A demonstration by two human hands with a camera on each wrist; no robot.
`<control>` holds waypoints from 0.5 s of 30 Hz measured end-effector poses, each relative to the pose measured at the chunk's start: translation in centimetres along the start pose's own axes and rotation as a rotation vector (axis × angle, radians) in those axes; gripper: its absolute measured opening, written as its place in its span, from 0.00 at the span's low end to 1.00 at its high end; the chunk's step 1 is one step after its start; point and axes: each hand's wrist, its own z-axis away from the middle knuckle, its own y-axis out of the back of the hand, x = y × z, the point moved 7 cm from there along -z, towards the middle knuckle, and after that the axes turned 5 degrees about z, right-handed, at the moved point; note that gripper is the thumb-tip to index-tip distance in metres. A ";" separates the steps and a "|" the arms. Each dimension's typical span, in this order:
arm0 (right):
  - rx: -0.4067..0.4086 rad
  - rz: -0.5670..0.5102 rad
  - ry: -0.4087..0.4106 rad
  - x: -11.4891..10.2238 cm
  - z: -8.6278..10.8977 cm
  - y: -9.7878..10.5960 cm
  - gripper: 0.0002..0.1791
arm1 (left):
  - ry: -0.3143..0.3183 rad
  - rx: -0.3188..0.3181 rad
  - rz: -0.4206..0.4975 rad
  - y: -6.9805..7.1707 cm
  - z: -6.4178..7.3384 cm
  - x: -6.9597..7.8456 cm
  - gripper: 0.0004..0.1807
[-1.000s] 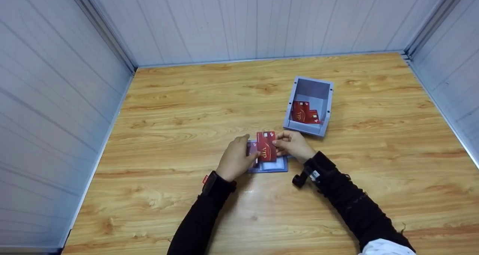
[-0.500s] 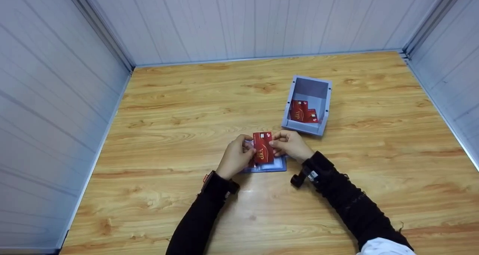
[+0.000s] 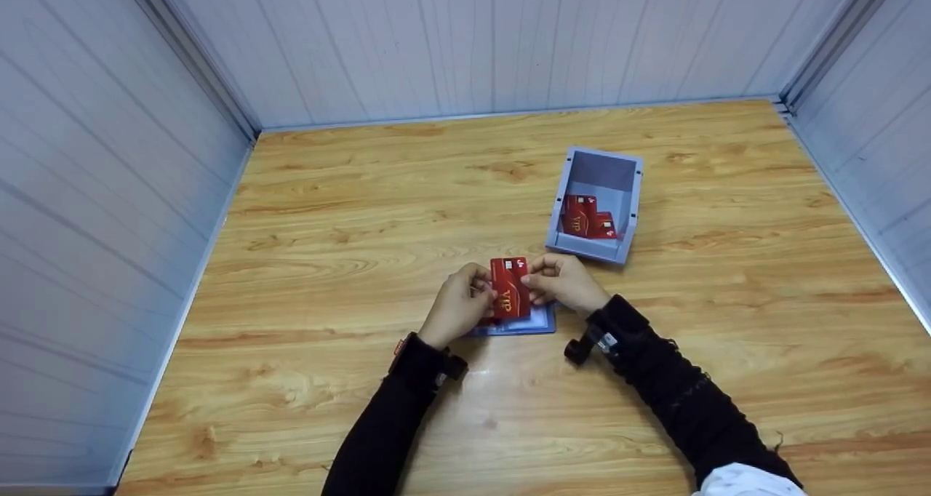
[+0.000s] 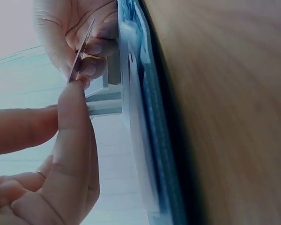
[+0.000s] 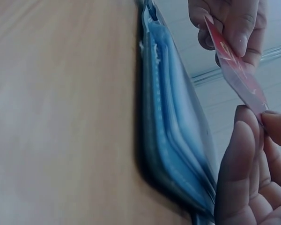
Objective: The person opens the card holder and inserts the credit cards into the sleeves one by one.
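A red VIP card (image 3: 511,289) is held upright between both hands, above a blue card holder (image 3: 539,321) with clear plastic sleeves. My left hand (image 3: 460,303) pinches the card's left edge between thumb and fingers. On the opposite edge, my right hand (image 3: 567,284) grips with thumb and curled fingers. The left wrist view shows the card (image 4: 81,51) nearly edge-on, apart from the holder (image 4: 154,126). Seen from the right wrist, the holder (image 5: 171,126) lies on the wood with its sleeves stacked, and the card (image 5: 234,70) spans the two hands. The hands hide the holder's far part.
Behind the right hand stands a grey open-topped box (image 3: 593,249) with red cards (image 3: 580,218) inside. The wooden tabletop (image 3: 349,212) is bounded by white panel walls (image 3: 465,45) at the back and sides. A small black wrist camera (image 3: 578,352) hangs below the right wrist.
My left hand has come off the holder's left sleeve, and its fingers have curled in to pinch the card's left edge. The right hand keeps its grip, nearly still.
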 end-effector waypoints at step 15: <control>0.086 0.309 0.027 -0.4 0.3 2.2 0.09 | -0.035 0.070 0.063 1.8 0.0 0.7 0.19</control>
